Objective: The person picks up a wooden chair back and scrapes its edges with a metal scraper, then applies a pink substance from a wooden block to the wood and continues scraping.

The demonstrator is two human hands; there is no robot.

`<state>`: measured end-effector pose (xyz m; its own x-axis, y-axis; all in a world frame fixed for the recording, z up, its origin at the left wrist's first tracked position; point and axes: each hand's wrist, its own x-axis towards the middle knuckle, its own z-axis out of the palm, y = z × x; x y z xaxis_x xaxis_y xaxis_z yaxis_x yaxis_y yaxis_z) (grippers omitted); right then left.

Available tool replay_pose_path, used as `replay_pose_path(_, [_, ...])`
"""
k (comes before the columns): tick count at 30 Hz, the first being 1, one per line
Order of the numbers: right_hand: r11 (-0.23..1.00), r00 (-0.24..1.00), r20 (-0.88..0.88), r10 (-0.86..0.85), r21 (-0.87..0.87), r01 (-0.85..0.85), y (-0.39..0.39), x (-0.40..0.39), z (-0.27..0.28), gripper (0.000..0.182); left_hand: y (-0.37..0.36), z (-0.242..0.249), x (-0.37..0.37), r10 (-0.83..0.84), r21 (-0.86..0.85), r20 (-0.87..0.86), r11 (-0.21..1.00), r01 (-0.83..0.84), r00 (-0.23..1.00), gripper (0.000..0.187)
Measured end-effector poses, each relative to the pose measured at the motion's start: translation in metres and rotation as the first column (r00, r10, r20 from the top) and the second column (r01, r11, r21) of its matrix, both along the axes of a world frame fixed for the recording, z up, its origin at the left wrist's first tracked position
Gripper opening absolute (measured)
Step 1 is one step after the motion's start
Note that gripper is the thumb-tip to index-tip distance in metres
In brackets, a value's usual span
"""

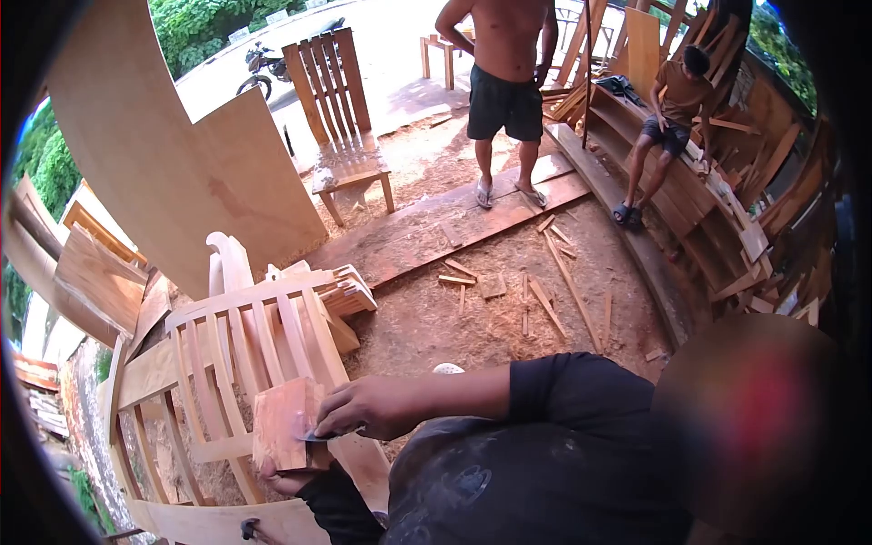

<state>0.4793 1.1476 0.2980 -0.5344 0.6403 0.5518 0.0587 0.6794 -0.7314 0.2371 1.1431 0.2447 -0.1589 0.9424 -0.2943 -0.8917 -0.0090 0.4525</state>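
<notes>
My left hand (289, 480) is closed around the lower edge of a small reddish-brown wooden board (280, 422), holding it up over a slatted wooden frame. My right hand (356, 409) grips a putty knife (320, 438), its handle mostly covered by the fingers. The thin blade lies against the face of the board, where a pale smear shows beside it. Beneath both hands, the curved, unpainted slatted frame (238, 331) spreads to the left, with shavings visible between its slats.
A large plywood sheet (154, 136) stands behind the frame, beside a slatted chair (343, 150). One person (509, 82) stands on planks; another person (677, 109) sits on a wooden shelf unit (672, 195). Wood offcuts (545, 304) litter the sawdust-covered ground. A motorcycle (268, 64) is parked beyond.
</notes>
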Motion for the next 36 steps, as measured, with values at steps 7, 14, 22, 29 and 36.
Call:
replay_pose_path(7, [0.968, 0.988, -0.044, 0.150, -0.197, -0.156, 0.004, 0.011, -0.018, 0.041, 0.002, -0.009, 0.000, -0.047, 0.059, -0.159, 0.997, 0.057, 0.986, 0.074])
replay_pose_path(14, [0.659, 0.928, -0.353, -0.120, -0.727, -0.191, -0.006, 0.061, -0.029, 0.039, 0.018, -0.019, -0.005, -0.034, 0.057, 0.107, 0.998, 0.028, 0.994, 0.073])
replay_pose_path(22, [0.454, 0.717, -0.363, -0.596, -0.888, -0.072, -0.019, 0.117, -0.056, 0.041, 0.008, -0.050, -0.029, -0.261, 0.219, 0.248, 0.953, 0.208, 0.933, 0.068])
replay_pose_path(29, [0.375, 0.662, -0.427, -0.616, -0.898, -0.231, -0.033, 0.110, -0.073, 0.046, 0.015, -0.046, -0.019, -0.200, 0.152, 0.193, 0.973, 0.172, 0.961, 0.081])
replay_pose_path(36, [0.321, 0.672, -0.397, -0.625, -0.915, -0.243, -0.041, 0.101, -0.082, 0.048, 0.051, -0.050, -0.030, -0.061, 0.031, -0.087, 0.997, 0.063, 0.994, 0.083])
